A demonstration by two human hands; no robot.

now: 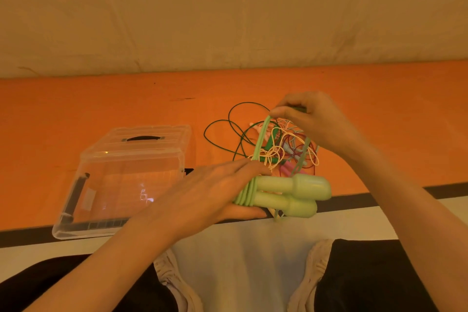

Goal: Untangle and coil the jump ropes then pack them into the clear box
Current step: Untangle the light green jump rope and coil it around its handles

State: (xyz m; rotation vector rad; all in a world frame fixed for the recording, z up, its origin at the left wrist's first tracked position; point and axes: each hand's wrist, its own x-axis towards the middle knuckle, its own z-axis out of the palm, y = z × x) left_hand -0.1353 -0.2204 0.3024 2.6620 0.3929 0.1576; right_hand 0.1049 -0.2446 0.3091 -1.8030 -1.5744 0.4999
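Note:
My left hand point(215, 192) grips the two pale green jump rope handles point(296, 192) side by side, with several turns of the pale green cord point(247, 194) wound round their near ends. My right hand point(311, 116) pinches a loop of that same cord above the handles, pulled taut up from the bundle. Behind them on the orange table lies a tangle of jump ropes point(281, 149): dark green, cream, maroon and pink cords with small handles. The clear box point(121, 185) stands open at the left, nothing inside it.
The clear lid point(149, 138) with a dark handle lies behind the box. The orange table point(76, 109) ends in a dark front edge point(450, 190). A beige wall rises behind. My knees and a pale floor show below.

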